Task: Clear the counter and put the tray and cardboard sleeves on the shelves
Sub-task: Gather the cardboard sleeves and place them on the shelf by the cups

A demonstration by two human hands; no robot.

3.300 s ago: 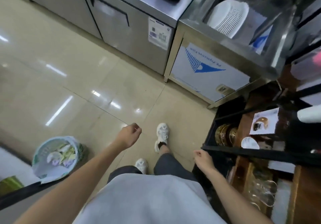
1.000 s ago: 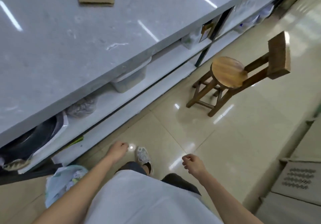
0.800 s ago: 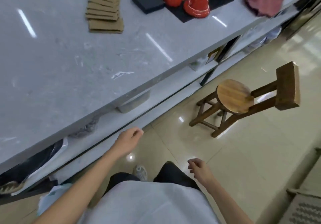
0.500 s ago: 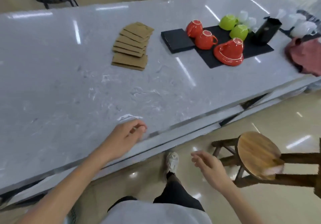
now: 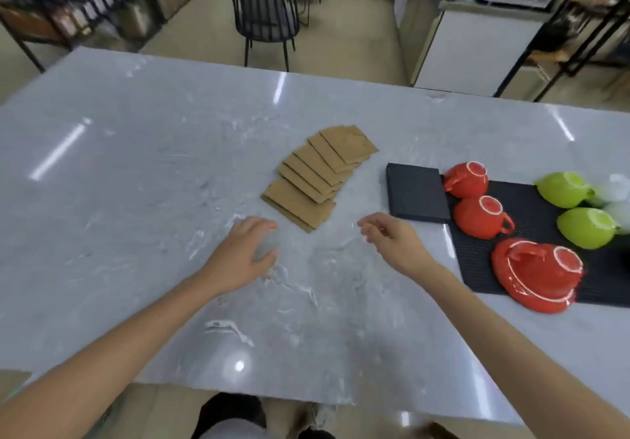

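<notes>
Both hands' grip apart – left hand [image 5: 242,255], right hand [image 5: 395,242] – near fanned cardboard sleeves [image 5: 318,179], black tray [image 5: 416,192] (upturned cups [image 5: 480,217] beside)

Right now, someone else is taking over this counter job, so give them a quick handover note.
Left hand: open, empty, above the counter.
Right hand: open, empty, reaching forward.
Cardboard sleeves: fanned stack on the counter, just beyond both hands, untouched.
Small black tray: right of the sleeves, beside the black mat holding upturned red and green cups.
Done: nothing shelved.
Left: shelve the sleeves and the tray.
</notes>
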